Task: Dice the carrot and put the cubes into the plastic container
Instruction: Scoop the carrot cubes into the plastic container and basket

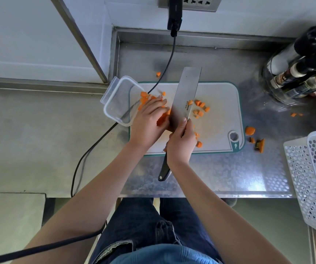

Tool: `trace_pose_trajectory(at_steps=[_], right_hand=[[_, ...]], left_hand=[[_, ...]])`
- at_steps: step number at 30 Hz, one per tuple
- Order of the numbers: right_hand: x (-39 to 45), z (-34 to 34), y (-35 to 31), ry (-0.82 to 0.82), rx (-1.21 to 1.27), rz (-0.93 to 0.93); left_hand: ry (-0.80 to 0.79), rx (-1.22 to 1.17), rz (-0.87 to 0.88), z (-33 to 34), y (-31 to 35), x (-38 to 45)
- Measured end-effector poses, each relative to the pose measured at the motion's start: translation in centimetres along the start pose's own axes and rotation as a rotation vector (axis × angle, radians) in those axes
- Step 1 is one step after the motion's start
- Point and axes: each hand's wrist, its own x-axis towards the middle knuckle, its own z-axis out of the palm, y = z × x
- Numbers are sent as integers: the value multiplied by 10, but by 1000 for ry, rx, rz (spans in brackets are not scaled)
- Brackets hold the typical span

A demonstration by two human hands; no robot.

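A: Where am I in the job?

B: Past most of the dicing, I judge, and into gathering. My right hand (181, 144) grips the knife (184, 96) by its handle, forefinger up along the blade, which stands on the board (223, 119) like a wall. My left hand (149, 121), fingers fairly straight, presses a heap of carrot cubes (163, 118) against the blade's left face.

A: And the container?

B: The container (118, 103) lies tipped at the board's left edge, mouth toward the cubes, with a few cubes at its opening. A black cable (164, 71) crosses over it.

A: What is left loose?

B: A scatter of cubes (201, 108) to the right of the blade, one stray (158, 74) behind the board on the counter (220, 172), and trimmed ends (250, 130) off the board's right corner.

A: Next move?

B: Probably sweep the heap left into the mouth, keeping the fingers flat and clear of the edge. The container looks light, so it may slide; the push should be gentle. Then the right-hand scatter needs collecting.
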Motion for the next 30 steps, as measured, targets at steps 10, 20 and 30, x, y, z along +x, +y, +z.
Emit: trace_pose_trajectory(at_steps=[10, 20, 30], right_hand=[[12, -20, 8, 0, 43, 67], [15, -24, 12, 3, 77, 104], [26, -39, 17, 25, 47, 63]], left_hand=[[-175, 33, -352, -25, -9, 12], [-230, 143, -42, -4, 0, -5], [-257, 267, -2, -4, 1, -4]])
